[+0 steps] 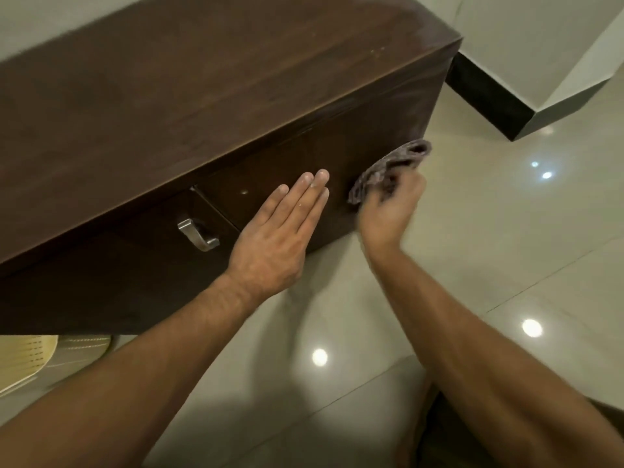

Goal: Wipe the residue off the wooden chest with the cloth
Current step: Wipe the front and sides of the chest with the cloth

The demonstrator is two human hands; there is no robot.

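A long dark wooden chest [202, 96] fills the upper left, its front panel facing me. My left hand [280, 231] lies flat with straight fingers pressed against the front panel, right of a metal handle [199, 234]. My right hand [388, 211], blurred, grips a crumpled grey patterned cloth [391, 167] held against the front panel near the chest's right corner. A few pale specks [376, 50] show on the top near the right end.
Glossy beige floor tiles [506, 231] spread to the right and below, with bright light reflections. A white wall with a dark skirting [489, 96] runs behind the chest's right end. A pale perforated plastic object [30, 359] sits at the lower left under the chest.
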